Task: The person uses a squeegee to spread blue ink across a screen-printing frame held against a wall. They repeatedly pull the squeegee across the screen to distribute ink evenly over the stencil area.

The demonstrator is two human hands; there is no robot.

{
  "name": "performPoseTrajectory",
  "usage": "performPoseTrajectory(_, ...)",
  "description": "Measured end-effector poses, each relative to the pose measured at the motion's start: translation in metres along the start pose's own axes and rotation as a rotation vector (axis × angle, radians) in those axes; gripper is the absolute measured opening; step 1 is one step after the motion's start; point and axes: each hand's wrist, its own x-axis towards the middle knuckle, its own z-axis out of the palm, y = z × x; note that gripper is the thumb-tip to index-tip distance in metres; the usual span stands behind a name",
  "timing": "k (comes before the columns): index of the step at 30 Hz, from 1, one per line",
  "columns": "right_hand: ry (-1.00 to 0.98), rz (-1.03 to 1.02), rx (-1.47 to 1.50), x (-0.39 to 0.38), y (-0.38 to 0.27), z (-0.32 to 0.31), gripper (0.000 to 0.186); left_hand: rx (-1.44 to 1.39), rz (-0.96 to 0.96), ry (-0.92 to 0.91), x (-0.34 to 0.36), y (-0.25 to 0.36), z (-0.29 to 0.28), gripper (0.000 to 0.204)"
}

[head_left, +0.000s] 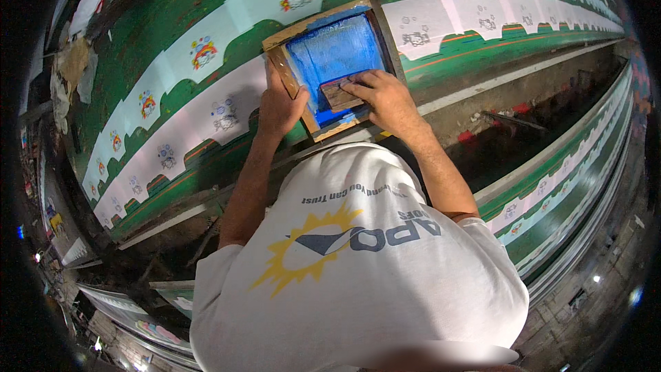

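While gripping the left side of a wooden frame point(391, 45) with the left hand point(280, 108), at the upper centre of the head view, clamps a brown wooden block point(336, 98) in the fingers of the right hand point(390, 101). Holds the block against blue mesh point(337, 41) inside the frame, toward the lower part. Bends left fingers around the frame's side, with tips partly hidden. Leans over a green desk point(454, 77) bearing pale printed strips point(441, 19).

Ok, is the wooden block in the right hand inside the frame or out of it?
Inside: the right hand holds the wooden block within the wooden frame, over its blue surface.
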Motion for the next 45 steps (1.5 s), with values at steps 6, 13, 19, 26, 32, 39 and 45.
performPoseTrajectory(6,0.025,0.016,0.000,-0.033,0.092,-0.056,0.066,0.055,-0.051,-0.050,0.030,0.073,0.083,0.120)
performPoseTrajectory(13,0.015,-0.017,0.015,-0.047,0.169,-0.084,0.064,0.001,0.032,-0.049,0.066,0.117,0.141,0.109)
performPoseTrajectory(19,0.070,-0.088,0.028,-0.044,0.186,-0.083,0.060,-0.105,-0.132,-0.172,0.066,0.128,0.139,0.111)
performPoseTrajectory(26,0.112,-0.088,0.051,-0.043,0.191,-0.082,0.061,-0.218,-0.135,-0.125,0.064,0.134,0.146,0.100)
performPoseTrajectory(32,-0.031,-0.048,-0.012,-0.041,0.187,-0.089,0.070,-0.208,-0.149,-0.116,0.066,0.139,0.148,0.099)
performPoseTrajectory(39,-0.180,-0.075,-0.180,-0.039,0.171,-0.087,0.071,-0.207,-0.153,-0.109,0.066,0.134,0.151,0.099)
performPoseTrajectory(45,-0.217,-0.148,-0.019,-0.001,0.204,-0.103,0.048,-0.192,-0.157,-0.114,0.068,0.135,0.149,0.103)
